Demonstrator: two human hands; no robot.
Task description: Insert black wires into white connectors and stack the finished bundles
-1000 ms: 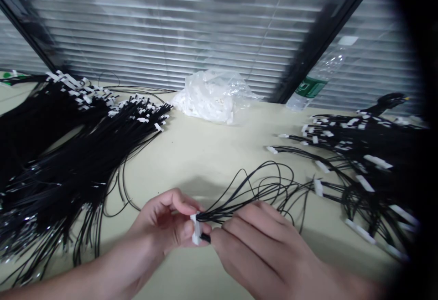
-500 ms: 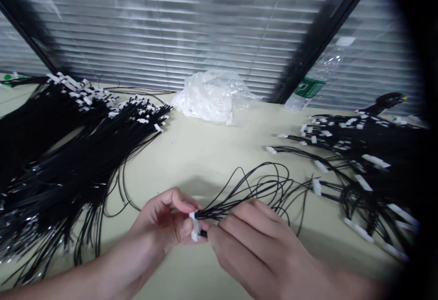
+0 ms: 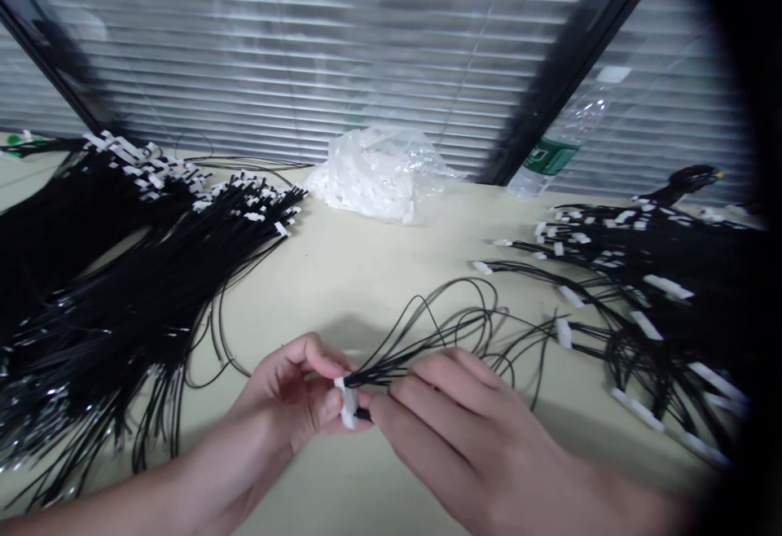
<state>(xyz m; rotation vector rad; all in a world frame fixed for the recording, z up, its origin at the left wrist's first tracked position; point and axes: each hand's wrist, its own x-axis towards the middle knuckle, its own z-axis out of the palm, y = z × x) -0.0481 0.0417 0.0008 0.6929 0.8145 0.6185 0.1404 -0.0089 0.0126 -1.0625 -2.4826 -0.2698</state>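
Observation:
My left hand (image 3: 287, 410) pinches a small white plastic connector (image 3: 347, 402) between thumb and fingers, low in the middle of the view. My right hand (image 3: 452, 430) is closed on a thin black wire end right at the connector's side. Several black wires (image 3: 445, 328) run from the connector, loop over the pale table (image 3: 366, 275) and trail off to the right.
A large heap of black wires with white tips (image 3: 122, 259) fills the left side. Finished wire sets with white connectors (image 3: 641, 292) lie at the right. A clear bag of white parts (image 3: 382, 171) and a plastic bottle (image 3: 565, 137) stand at the back by the blinds.
Both hands shifted slightly left and closer together at the connector. The wire loops have slid left and drawn in a little.

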